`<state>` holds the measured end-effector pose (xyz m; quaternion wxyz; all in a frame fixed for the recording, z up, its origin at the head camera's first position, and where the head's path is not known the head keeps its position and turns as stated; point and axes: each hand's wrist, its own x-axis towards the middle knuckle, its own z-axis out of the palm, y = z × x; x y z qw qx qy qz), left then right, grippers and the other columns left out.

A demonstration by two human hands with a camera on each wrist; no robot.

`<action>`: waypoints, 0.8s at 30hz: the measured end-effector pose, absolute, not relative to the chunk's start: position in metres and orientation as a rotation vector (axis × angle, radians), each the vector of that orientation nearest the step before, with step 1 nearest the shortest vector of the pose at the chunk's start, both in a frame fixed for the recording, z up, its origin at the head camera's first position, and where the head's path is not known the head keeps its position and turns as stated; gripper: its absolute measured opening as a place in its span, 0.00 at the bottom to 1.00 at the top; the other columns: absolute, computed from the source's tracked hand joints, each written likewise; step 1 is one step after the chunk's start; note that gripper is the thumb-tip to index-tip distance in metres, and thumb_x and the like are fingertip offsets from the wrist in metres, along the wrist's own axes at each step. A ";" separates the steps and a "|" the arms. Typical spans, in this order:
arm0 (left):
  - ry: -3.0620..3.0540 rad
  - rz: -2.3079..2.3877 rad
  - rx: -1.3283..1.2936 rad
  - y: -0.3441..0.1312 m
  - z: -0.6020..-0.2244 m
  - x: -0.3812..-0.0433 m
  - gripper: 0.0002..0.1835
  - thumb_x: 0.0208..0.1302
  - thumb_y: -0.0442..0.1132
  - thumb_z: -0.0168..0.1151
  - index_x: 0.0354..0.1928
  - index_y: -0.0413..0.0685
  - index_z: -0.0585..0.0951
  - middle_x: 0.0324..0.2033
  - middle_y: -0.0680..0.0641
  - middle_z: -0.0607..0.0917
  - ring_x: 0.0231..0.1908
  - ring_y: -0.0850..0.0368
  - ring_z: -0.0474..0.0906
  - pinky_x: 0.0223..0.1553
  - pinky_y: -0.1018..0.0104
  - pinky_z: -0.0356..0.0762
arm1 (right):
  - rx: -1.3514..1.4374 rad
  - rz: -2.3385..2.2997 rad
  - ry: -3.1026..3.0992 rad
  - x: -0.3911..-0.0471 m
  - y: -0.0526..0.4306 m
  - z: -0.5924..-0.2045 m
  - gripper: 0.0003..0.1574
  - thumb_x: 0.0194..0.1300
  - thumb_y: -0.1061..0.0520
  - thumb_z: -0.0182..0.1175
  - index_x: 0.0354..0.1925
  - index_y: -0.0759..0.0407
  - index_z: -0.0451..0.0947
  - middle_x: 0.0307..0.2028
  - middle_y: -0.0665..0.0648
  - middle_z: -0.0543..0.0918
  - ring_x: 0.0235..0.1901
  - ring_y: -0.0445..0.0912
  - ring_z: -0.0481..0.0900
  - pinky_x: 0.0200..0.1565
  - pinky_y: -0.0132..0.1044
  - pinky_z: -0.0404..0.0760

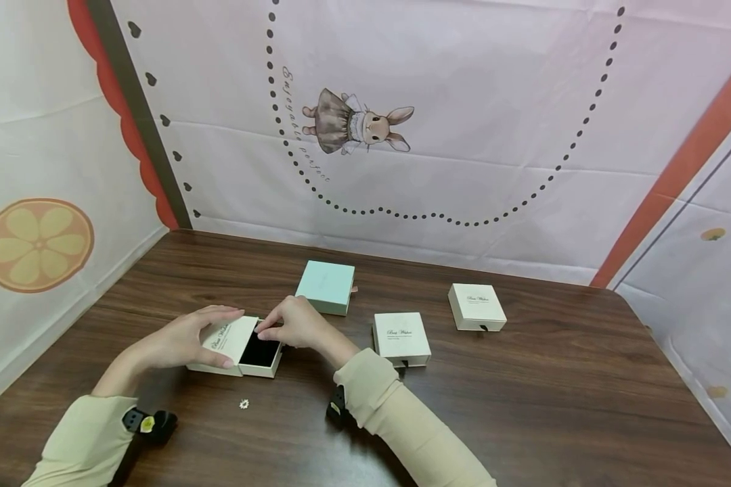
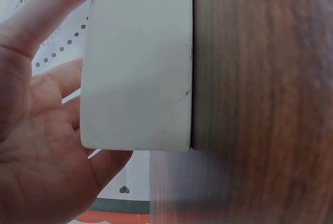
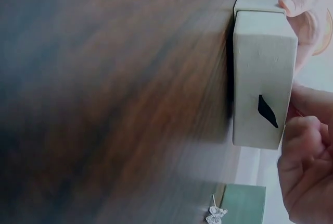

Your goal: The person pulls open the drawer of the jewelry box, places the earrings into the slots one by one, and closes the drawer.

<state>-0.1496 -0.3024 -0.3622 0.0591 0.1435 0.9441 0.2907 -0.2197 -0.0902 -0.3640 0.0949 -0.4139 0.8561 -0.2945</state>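
Note:
On the left of the table lies a white drawer gift box, its sleeve printed with "Best Wishes". Its drawer is slid partly out to the right and shows a black lining. My left hand spans the sleeve and grips it, thumb on the near side, fingers beyond. The right hand is over the drawer's far part, thumb and fingertips brought together at the lining; I cannot tell whether they pinch something. A black pull tab shows on the drawer front. A small white flower-shaped piece lies nearer me.
A mint-green box stands just behind the right hand, with a small silvery ornament by it in the right wrist view. Two more white boxes, one near the middle and another farther right, sit on the wooden table.

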 end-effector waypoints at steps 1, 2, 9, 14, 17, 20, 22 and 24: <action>2.859 0.882 0.433 -0.302 -0.362 -0.149 0.48 0.38 0.61 0.70 0.62 0.45 0.67 0.62 0.34 0.64 0.61 0.32 0.57 0.52 0.34 0.57 | -1.238 -0.864 2.558 -0.219 -0.091 -0.364 0.10 0.58 0.53 0.61 0.37 0.52 0.85 0.28 0.48 0.86 0.08 0.33 0.59 0.19 0.20 0.65; 2.860 0.882 0.434 -0.302 -0.362 -0.149 0.48 0.38 0.61 0.70 0.62 0.45 0.67 0.62 0.34 0.64 0.61 0.32 0.57 0.52 0.34 0.57 | -1.242 -0.867 2.571 -0.219 -0.091 -0.365 0.09 0.57 0.52 0.62 0.37 0.51 0.85 0.29 0.48 0.86 0.09 0.33 0.57 0.19 0.20 0.64; 2.857 0.886 0.436 -0.303 -0.365 -0.150 0.48 0.38 0.60 0.70 0.62 0.46 0.67 0.62 0.34 0.64 0.61 0.32 0.57 0.52 0.33 0.56 | -1.168 -0.819 2.620 -0.218 -0.092 -0.369 0.07 0.54 0.51 0.64 0.33 0.49 0.86 0.30 0.47 0.86 0.08 0.35 0.54 0.15 0.22 0.59; 2.848 0.903 0.423 -0.304 -0.365 -0.150 0.48 0.38 0.60 0.70 0.63 0.46 0.67 0.62 0.34 0.63 0.62 0.32 0.56 0.52 0.33 0.56 | -1.286 -0.724 2.675 -0.218 -0.092 -0.369 0.07 0.54 0.51 0.65 0.32 0.49 0.86 0.29 0.45 0.86 0.08 0.34 0.55 0.15 0.22 0.58; 2.851 0.899 0.433 -0.303 -0.364 -0.150 0.47 0.39 0.60 0.70 0.63 0.46 0.67 0.62 0.34 0.63 0.61 0.31 0.56 0.51 0.33 0.56 | -1.343 -0.666 2.710 -0.217 -0.092 -0.368 0.06 0.54 0.52 0.65 0.31 0.49 0.86 0.30 0.44 0.86 0.09 0.33 0.55 0.16 0.21 0.57; 2.855 0.899 0.430 -0.303 -0.363 -0.150 0.47 0.39 0.59 0.70 0.63 0.46 0.67 0.62 0.33 0.63 0.61 0.32 0.56 0.52 0.33 0.56 | -1.357 -0.617 2.741 -0.217 -0.092 -0.366 0.05 0.54 0.52 0.65 0.31 0.48 0.86 0.30 0.44 0.86 0.09 0.33 0.56 0.18 0.21 0.58; 2.857 0.897 0.431 -0.302 -0.363 -0.150 0.48 0.39 0.60 0.70 0.62 0.45 0.67 0.62 0.33 0.63 0.61 0.32 0.57 0.52 0.34 0.56 | -1.370 -0.582 2.751 -0.216 -0.091 -0.366 0.05 0.54 0.52 0.65 0.31 0.48 0.86 0.30 0.43 0.86 0.09 0.33 0.58 0.19 0.20 0.59; 2.855 0.902 0.423 -0.302 -0.363 -0.150 0.48 0.38 0.60 0.70 0.62 0.45 0.67 0.62 0.33 0.63 0.61 0.32 0.56 0.52 0.34 0.56 | -1.396 -0.535 2.762 -0.215 -0.091 -0.365 0.05 0.55 0.52 0.64 0.31 0.47 0.86 0.30 0.42 0.86 0.10 0.31 0.62 0.20 0.19 0.60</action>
